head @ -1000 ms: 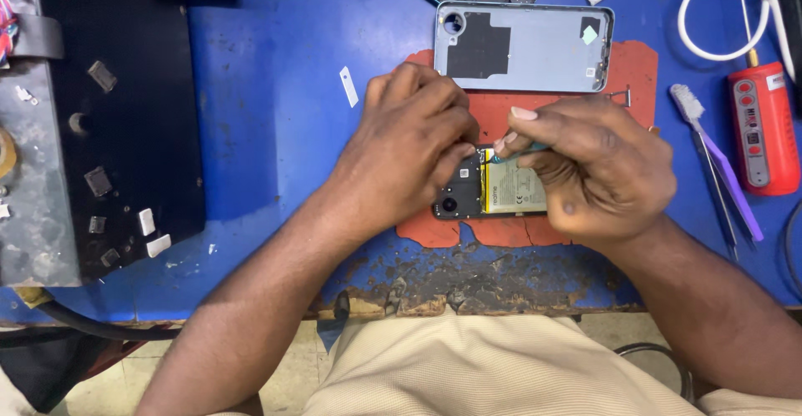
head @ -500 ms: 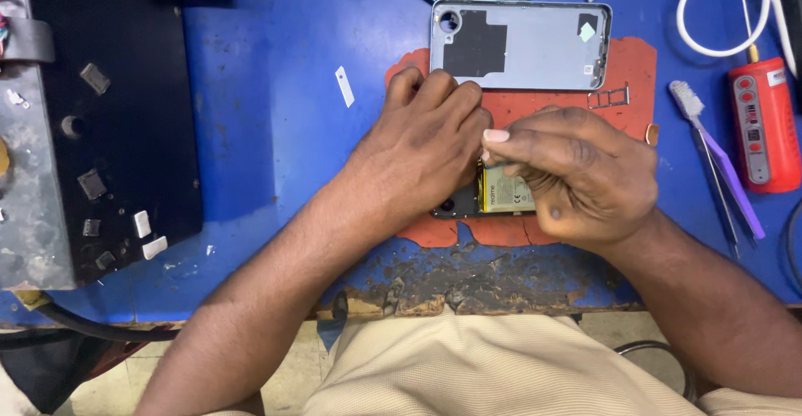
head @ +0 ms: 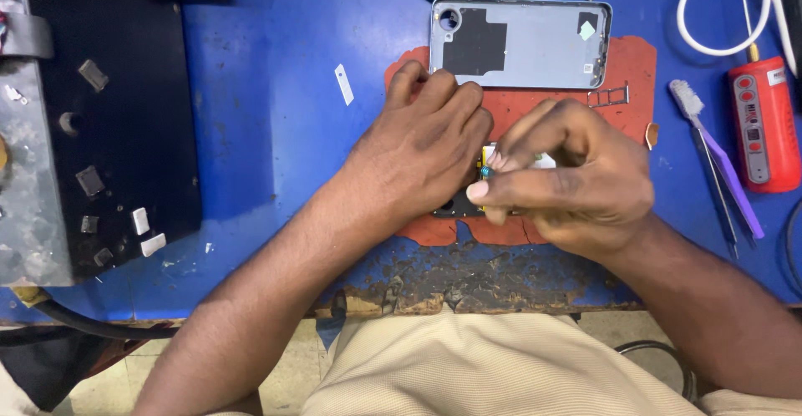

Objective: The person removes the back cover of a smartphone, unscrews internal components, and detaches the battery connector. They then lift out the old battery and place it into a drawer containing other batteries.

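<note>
Blue tabletop [head: 276, 115] carries a red mat [head: 622, 69], and on it we work on an opened phone [head: 458, 207], mostly hidden under our hands. Our left hand [head: 422, 153] presses flat on it, fingers spread. Our right hand [head: 568, 186] pinches a small teal-tipped tool [head: 485, 171] with closed fingers. A grey back cover [head: 522, 44] lies just above.

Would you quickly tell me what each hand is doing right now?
Left hand: palm down, pressing on the opened phone, gripping nothing visible.
Right hand: fingers closed, pinching a small teal-tipped tool over the phone.
</note>
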